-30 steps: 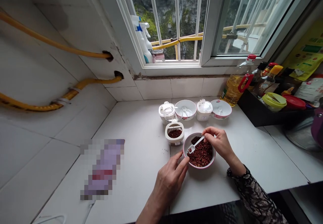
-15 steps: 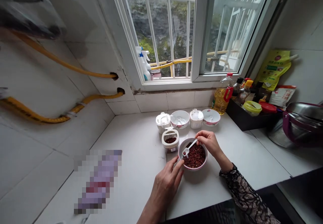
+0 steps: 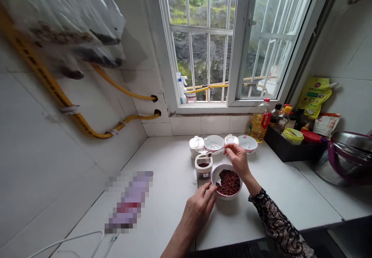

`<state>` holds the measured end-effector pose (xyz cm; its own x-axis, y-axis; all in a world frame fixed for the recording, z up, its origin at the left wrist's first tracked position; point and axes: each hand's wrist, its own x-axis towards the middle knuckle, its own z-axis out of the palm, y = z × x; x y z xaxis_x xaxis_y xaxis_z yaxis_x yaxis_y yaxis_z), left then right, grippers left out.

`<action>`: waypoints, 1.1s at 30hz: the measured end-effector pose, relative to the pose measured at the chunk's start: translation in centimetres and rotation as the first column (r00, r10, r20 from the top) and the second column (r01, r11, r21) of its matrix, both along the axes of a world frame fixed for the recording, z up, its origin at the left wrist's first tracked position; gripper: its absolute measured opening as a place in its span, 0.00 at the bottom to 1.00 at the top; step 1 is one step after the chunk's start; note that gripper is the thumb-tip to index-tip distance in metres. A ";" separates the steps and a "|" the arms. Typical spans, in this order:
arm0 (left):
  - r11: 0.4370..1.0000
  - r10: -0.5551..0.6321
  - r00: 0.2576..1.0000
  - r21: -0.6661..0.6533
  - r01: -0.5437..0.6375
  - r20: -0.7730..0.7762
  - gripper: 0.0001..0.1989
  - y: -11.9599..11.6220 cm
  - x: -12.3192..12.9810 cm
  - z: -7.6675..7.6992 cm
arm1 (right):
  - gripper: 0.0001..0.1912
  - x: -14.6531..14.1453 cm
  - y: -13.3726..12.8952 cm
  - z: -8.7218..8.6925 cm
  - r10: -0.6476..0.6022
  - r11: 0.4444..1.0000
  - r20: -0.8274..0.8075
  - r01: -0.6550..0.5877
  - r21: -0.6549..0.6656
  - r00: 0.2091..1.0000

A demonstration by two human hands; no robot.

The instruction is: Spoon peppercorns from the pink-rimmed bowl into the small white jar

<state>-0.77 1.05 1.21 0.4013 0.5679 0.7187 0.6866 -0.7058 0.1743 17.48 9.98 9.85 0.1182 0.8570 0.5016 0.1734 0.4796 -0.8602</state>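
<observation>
My right hand (image 3: 238, 161) pinches the handle of a small white spoon (image 3: 215, 153). The spoon's scoop, with a few dark red bits in it, is over the open mouth of a small jar (image 3: 204, 174), which holds the same dark red bits. In front of the jar stands a white bowl (image 3: 215, 177) partly filled with dark red dried pieces that look like Sichuan peppercorns. My left hand (image 3: 200, 206) rests with its fingertips and thumb against the bowl's near left rim.
Behind are a white lidded jar (image 3: 195, 149), a bowl with a white spoon (image 3: 214, 143), another lidded jar (image 3: 231, 139) and a second bowl (image 3: 248, 142). An oil bottle (image 3: 258, 126), a black condiment box (image 3: 274, 143) and a steel pot (image 3: 334, 165) stand right.
My right hand has lifted the spoon from the bowl and carried it up and left over the open jar. My left hand stays at the bowl's rim. The view has tilted upward.
</observation>
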 end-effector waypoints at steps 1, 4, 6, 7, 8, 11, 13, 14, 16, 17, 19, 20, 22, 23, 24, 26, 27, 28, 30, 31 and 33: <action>1.000 0.000 1.000 -0.006 0.000 0.002 0.13 0.0 0.0 -0.1 | 0.08 -0.5 -0.2 0.0 -0.015 0.996 0.101 0.006 0.088 0.995; 1.000 0.007 1.000 -0.018 -0.007 0.003 0.14 0.0 0.1 -0.1 | 0.10 -1.2 -0.9 -0.3 -0.026 0.953 0.392 -0.095 0.286 0.920; 1.000 0.005 1.000 -0.023 -0.005 0.004 0.14 0.0 0.1 -0.1 | 0.12 -0.9 -1.2 -0.4 -0.039 0.938 0.450 -0.123 0.325 0.892; 1.000 0.004 1.000 -0.025 -0.004 0.005 0.14 0.0 0.1 0.0 | 0.11 -0.6 -1.3 -0.4 -0.054 0.942 0.431 -0.097 0.322 0.901; 1.000 -0.001 1.000 -0.027 0.001 0.004 0.14 0.0 0.1 0.1 | 0.10 -0.1 -1.3 -0.3 -0.077 0.950 0.391 -0.053 0.309 0.917; 0.999 0.007 1.000 -0.033 -0.007 0.002 0.13 -0.1 0.1 0.2 | 0.07 1.7 -0.9 -0.1 -0.097 0.975 0.319 0.025 0.222 0.943; 0.999 -0.001 1.000 -0.049 0.001 0.003 0.13 -0.1 0.1 0.3 | 0.07 2.7 -0.6 -0.1 0.009 0.990 0.409 -0.067 0.126 0.913; 0.999 -0.001 1.000 -0.049 0.001 0.006 0.13 -0.1 0.0 0.3 | 0.08 3.1 -0.4 -0.2 0.047 0.991 0.467 -0.101 0.091 0.883; 0.999 0.000 1.000 -0.044 0.000 0.005 0.13 -0.1 0.0 0.2 | 0.09 3.4 -0.3 -0.3 0.087 0.989 0.573 -0.137 0.045 0.815; 0.999 0.002 1.000 -0.044 -0.002 0.007 0.13 -0.1 -0.1 0.2 | 0.09 3.4 -0.2 -0.5 0.085 0.990 0.614 -0.138 0.039 0.785; 0.999 -0.006 1.000 -0.046 0.006 0.005 0.13 -0.1 -0.2 0.1 | 0.10 3.1 -0.4 -0.7 0.080 0.990 0.674 -0.135 0.029 0.734; 0.999 -0.009 1.000 -0.047 0.009 -0.001 0.14 -0.1 -0.2 0.1 | 0.10 2.9 -0.4 -0.8 0.090 0.990 0.693 -0.140 0.016 0.716; 0.998 -0.010 1.000 -0.057 0.010 -0.008 0.14 -0.1 -0.3 0.2 | 0.11 2.4 -0.6 -1.0 0.137 0.986 0.703 -0.165 -0.028 0.697; 0.998 -0.010 1.000 -0.063 0.009 -0.011 0.14 -0.2 -0.3 0.2 | 0.12 2.2 -0.6 -1.1 0.173 0.981 0.691 -0.182 -0.061 0.702; 0.998 -0.008 1.000 -0.070 0.008 -0.012 0.14 -0.2 -0.3 0.2 | 0.12 2.0 -0.6 -1.2 0.217 0.974 0.666 -0.200 -0.102 0.714; 0.997 -0.009 1.000 -0.079 0.008 -0.008 0.15 -0.2 -0.3 0.3 | 0.12 1.9 -0.5 -1.3 0.300 0.954 0.581 -0.226 -0.199 0.757; 0.997 -0.011 1.000 -0.080 0.011 -0.006 0.15 -0.2 -0.3 0.3 | 0.12 2.0 -0.5 -1.3 0.328 0.942 0.532 -0.230 -0.244 0.781; 0.997 -0.014 1.000 -0.081 0.014 -0.005 0.15 -0.3 -0.3 0.3 | 0.12 2.1 -0.4 -1.3 0.344 0.932 0.486 -0.228 -0.282 0.804; 0.996 -0.018 1.000 -0.084 0.017 -0.006 0.15 -0.3 -0.3 0.4 | 0.11 2.4 -0.2 -1.3 0.339 0.922 0.414 -0.213 -0.322 0.845; 0.996 -0.019 1.000 -0.087 0.018 -0.007 0.15 -0.3 -0.3 0.4 | 0.10 2.6 -0.1 -1.2 0.330 0.921 0.385 -0.205 -0.331 0.862; 0.995 -0.019 1.000 -0.097 0.018 -0.010 0.16 -0.3 -0.3 0.3 | 0.09 2.9 0.1 -1.2 0.313 0.920 0.330 -0.198 -0.338 0.891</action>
<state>-1.10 0.74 1.56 0.4200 0.6267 0.6565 0.6757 -0.6988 0.2348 20.35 10.06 8.66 -0.2698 0.9436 0.1920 0.4111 0.2931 -0.8632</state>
